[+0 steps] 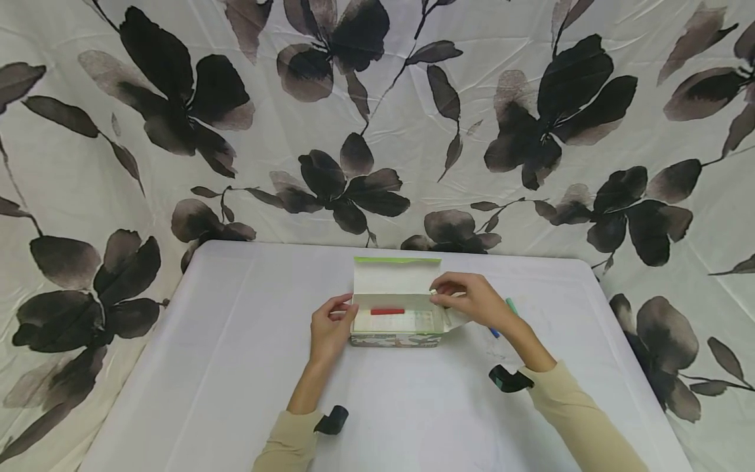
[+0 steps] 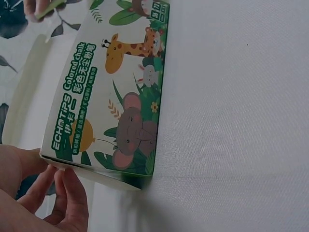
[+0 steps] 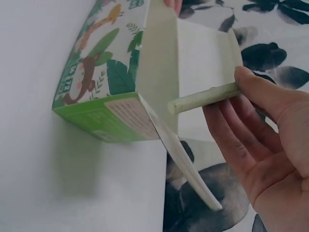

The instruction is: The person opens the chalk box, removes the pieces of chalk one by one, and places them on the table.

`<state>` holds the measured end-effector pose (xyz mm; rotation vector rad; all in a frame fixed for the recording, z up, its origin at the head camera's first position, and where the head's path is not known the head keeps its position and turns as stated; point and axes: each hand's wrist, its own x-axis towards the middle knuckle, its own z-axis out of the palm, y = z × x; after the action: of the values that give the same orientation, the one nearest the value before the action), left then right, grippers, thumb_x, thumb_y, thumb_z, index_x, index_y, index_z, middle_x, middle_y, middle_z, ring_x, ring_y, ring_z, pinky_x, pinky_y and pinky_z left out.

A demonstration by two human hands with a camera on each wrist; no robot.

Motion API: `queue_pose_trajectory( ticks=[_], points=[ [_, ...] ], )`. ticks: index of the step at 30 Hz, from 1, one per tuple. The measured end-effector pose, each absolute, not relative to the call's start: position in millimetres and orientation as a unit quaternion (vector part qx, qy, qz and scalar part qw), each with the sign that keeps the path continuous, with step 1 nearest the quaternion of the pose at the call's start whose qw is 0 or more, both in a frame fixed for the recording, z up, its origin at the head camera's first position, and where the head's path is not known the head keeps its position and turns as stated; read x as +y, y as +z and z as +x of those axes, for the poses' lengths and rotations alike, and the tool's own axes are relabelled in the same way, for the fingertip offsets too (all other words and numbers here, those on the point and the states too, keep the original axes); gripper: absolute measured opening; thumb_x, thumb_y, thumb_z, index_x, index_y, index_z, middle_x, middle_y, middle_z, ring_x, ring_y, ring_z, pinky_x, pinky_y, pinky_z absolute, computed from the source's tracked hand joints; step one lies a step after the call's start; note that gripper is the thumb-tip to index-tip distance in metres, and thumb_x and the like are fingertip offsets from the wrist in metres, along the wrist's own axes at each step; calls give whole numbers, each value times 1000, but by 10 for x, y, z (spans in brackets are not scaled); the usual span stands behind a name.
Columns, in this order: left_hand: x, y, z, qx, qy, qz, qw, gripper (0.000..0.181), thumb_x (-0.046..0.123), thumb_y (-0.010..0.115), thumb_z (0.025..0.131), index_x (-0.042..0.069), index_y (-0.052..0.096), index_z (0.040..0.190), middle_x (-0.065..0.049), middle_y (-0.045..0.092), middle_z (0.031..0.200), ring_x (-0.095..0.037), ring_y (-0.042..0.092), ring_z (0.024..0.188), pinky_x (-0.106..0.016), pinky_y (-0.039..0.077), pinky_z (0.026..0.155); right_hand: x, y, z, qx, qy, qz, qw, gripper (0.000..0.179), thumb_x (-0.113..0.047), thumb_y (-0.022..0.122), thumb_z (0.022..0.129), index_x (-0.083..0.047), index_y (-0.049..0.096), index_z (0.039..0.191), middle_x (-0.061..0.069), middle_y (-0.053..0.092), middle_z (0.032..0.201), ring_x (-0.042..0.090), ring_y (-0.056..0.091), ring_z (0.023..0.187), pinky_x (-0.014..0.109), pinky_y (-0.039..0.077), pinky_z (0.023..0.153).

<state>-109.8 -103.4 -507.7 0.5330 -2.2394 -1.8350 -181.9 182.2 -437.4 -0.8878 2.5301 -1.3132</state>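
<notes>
A cardboard box of colored chalk [image 1: 395, 341] stands on the table with its lid raised at the back, printed with an elephant and a giraffe in the left wrist view. My left hand [image 1: 332, 331] grips the box's left end, thumb and fingers at the corner [image 2: 63, 198]. At the right end, my right hand [image 1: 472, 301] pinches a pale yellow-green chalk stick [image 3: 203, 98] between thumb and fingertips. The stick is held above the box's opening, beside an outspread end flap [image 3: 181, 154]. A red chalk stick [image 1: 387, 311] lies within the box opening.
A green stick [image 1: 511, 305] and a blue stick [image 1: 494, 332] lie on the table to the right, partly hidden by the right forearm. The white-covered table [image 1: 236, 367] meets a floral cloth [image 1: 448, 144] behind. Dark wrist cameras [image 1: 333, 420] sit at both sleeves.
</notes>
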Motion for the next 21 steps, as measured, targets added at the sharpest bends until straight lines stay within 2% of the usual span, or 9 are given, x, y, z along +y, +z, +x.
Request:
queue_pose_trajectory(
  ticks=[10, 21],
  points=[
    [-1037, -5090, -1106, -756, -622, 179, 100, 26, 8, 74, 93, 3, 75, 118, -15, 69, 102, -21, 62, 84, -18, 46, 66, 2170, -4320, -1647, 848, -467, -227, 104, 26, -20, 78, 93, -5, 73, 114, 6, 73, 102, 18, 71, 92, 31, 59, 74],
    [-1068, -5070, -1135, -757, -622, 181, 89, 27, 11, 74, 94, 3, 74, 120, -14, 69, 104, -22, 62, 87, -19, 47, 68, 2567, -4469, -1469, 858, -473, -178, 95, 28, -20, 75, 95, -2, 70, 117, 9, 73, 101, 14, 71, 89, 26, 57, 78]
  ],
)
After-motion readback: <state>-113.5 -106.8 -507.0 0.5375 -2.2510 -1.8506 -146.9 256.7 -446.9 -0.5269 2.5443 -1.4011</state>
